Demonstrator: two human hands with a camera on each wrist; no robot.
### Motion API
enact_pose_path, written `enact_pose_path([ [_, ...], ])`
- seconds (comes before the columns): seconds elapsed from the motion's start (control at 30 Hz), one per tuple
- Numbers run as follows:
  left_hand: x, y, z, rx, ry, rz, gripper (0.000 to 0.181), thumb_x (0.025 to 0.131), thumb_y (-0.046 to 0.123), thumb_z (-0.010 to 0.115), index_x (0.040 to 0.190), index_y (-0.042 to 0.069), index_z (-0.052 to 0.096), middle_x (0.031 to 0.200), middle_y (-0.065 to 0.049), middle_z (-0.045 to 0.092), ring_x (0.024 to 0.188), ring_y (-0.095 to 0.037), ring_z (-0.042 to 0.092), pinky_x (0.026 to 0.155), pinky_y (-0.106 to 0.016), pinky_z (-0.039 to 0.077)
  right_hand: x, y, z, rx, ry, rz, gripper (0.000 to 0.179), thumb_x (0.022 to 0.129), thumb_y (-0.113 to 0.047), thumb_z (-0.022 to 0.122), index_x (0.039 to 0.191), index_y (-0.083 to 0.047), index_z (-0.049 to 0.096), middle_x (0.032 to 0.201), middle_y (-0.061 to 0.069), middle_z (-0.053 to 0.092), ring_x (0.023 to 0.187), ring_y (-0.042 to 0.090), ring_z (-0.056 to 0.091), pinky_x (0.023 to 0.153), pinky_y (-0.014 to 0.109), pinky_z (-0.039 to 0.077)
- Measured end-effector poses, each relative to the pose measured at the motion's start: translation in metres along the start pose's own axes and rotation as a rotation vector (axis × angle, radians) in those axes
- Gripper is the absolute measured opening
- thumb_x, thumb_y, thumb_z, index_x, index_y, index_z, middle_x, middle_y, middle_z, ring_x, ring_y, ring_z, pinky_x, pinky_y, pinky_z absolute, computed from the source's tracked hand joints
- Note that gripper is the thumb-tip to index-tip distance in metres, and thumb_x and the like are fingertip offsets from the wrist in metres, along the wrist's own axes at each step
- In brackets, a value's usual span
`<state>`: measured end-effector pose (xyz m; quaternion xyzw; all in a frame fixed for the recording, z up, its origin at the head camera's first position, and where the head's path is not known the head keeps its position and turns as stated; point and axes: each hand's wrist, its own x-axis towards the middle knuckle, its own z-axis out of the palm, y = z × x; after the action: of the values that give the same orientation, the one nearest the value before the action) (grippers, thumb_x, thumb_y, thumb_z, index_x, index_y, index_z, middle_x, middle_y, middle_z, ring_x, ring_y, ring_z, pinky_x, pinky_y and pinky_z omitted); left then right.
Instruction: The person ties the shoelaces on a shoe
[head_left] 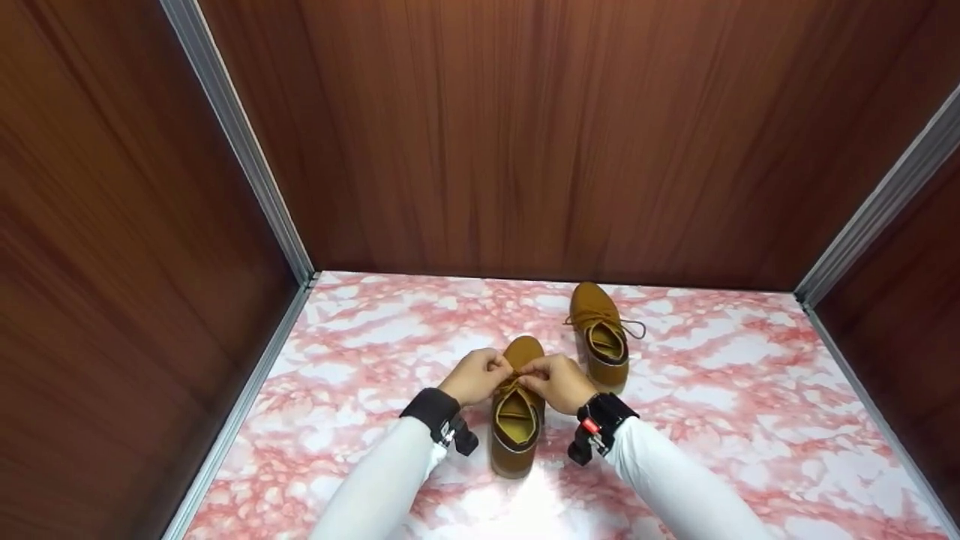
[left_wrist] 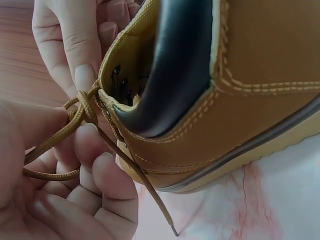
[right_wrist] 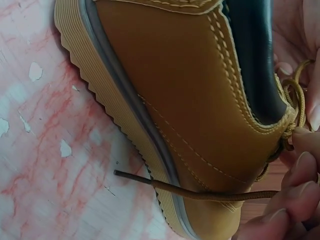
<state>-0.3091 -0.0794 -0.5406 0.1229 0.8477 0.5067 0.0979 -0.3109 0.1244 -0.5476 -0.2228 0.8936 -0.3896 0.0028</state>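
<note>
A tan lace-up shoe (head_left: 513, 463) stands upright with its toe pointing away, and both hands are at its lacing. On its left side my left hand (head_left: 477, 377) pinches a loop of the brown shoelace (left_wrist: 56, 136), thumb and fingers close to the knot. From the right my right hand (head_left: 561, 382) pinches the lace at the knot, fingertips almost meeting the left ones. One tipped lace end hangs down the shoe's left side in the left wrist view. Another lace end (right_wrist: 200, 194) runs from the right fingers across the shoe's side in the right wrist view.
The matching shoe (head_left: 592, 304) stands farther back to the right, its laces spread to both sides. Underneath is a pink and white marbled surface (head_left: 360, 420). Brown wood-grain panels (head_left: 480, 150) with metal edge strips (head_left: 247, 142) enclose the back and sides.
</note>
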Motion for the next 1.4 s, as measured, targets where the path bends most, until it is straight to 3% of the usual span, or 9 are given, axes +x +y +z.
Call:
enact_pose_path([
  [0.27,-0.001,-0.004,-0.002,0.003,-0.018,0.009,0.014,0.104,0.014,0.062,0.096,0.005,0.069,0.077,0.003,0.059,0.064,-0.007,0.055,0.059,-0.019,0.045,0.001,-0.001,0.001,0.008,0.011,0.014,0.007,0.093,-0.011,0.076,0.087,-0.007,0.075,0.068,0.001,0.064,0.062,0.004,0.051,0.058,0.018,0.042],
  [0.43,-0.004,-0.006,-0.003,0.001,-0.037,-0.023,0.013,0.103,0.016,0.062,0.097,0.006,0.068,0.078,0.005,0.058,0.065,-0.009,0.057,0.058,-0.019,0.048,0.000,-0.001,0.002,-0.003,0.022,0.030,0.010,0.092,-0.011,0.076,0.084,-0.008,0.071,0.068,-0.002,0.060,0.062,0.006,0.051,0.058,0.019,0.042],
  [0.73,-0.005,-0.013,-0.006,0.038,-0.086,-0.044,0.016,0.100,0.014,0.065,0.106,0.002,0.074,0.088,-0.004,0.069,0.067,-0.008,0.058,0.058,-0.018,0.048,0.000,-0.003,0.004,-0.006,0.045,0.055,0.012,0.090,-0.009,0.076,0.082,-0.009,0.067,0.070,-0.002,0.061,0.064,0.007,0.052,0.059,0.020,0.043],
  [0.97,-0.004,-0.013,-0.004,0.031,-0.052,0.005,0.010,0.098,0.013,0.069,0.098,0.003,0.072,0.078,0.006,0.059,0.066,-0.006,0.055,0.060,-0.017,0.046,0.000,-0.004,0.006,-0.004,0.079,0.078,0.015,0.087,-0.008,0.076,0.079,-0.010,0.064,0.069,-0.003,0.059,0.063,0.007,0.050,0.058,0.021,0.041],
  [1.23,-0.006,-0.011,-0.003,0.038,-0.053,0.022,0.009,0.096,0.013,0.069,0.091,0.005,0.069,0.075,0.008,0.058,0.067,-0.006,0.056,0.062,-0.019,0.047,0.000,-0.005,0.009,-0.032,0.113,0.106,0.024,0.088,-0.015,0.079,0.074,-0.015,0.059,0.066,-0.007,0.053,0.062,0.008,0.050,0.057,0.022,0.039],
  [1.4,-0.006,-0.013,-0.003,0.039,-0.049,0.026,0.011,0.095,0.014,0.070,0.088,0.005,0.069,0.073,0.008,0.058,0.066,-0.006,0.056,0.061,-0.019,0.047,0.000,-0.003,0.009,-0.004,0.095,0.119,0.025,0.090,-0.018,0.079,0.074,-0.014,0.059,0.065,-0.008,0.051,0.060,0.007,0.048,0.056,0.021,0.038],
])
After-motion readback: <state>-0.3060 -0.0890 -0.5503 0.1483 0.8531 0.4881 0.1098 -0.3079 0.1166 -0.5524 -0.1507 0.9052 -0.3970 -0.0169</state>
